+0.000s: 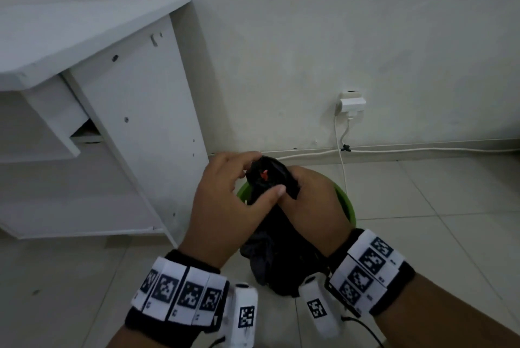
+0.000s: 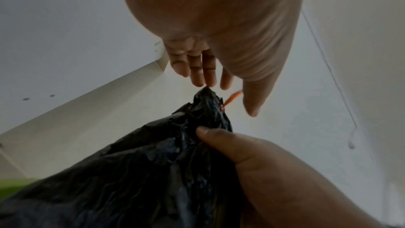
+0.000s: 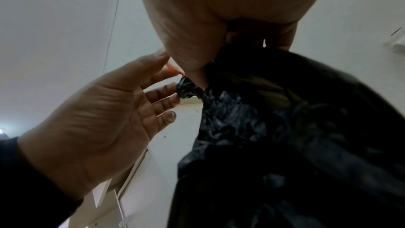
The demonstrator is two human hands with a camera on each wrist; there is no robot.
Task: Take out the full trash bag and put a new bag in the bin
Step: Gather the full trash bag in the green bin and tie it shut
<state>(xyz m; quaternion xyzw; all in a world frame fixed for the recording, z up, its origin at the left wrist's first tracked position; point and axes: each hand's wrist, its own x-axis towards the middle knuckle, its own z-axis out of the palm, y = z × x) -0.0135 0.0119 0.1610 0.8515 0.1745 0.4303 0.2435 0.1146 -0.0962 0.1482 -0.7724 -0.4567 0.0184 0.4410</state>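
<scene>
Above the green bin (image 1: 344, 201), the right hand (image 1: 315, 207) clamps the black bag (image 1: 278, 252) by its gathered neck while the left hand (image 1: 222, 201), fingers loosely spread, works the orange tie (image 1: 264, 176); best cinch tight before lifting.

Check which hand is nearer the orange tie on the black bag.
Left. The left hand is right at the orange tie by the tip of the black bag; the right hand grips the neck just below it.

No legible text anywhere (wrist bands (image 1: 180, 292) carry only square codes).
</scene>
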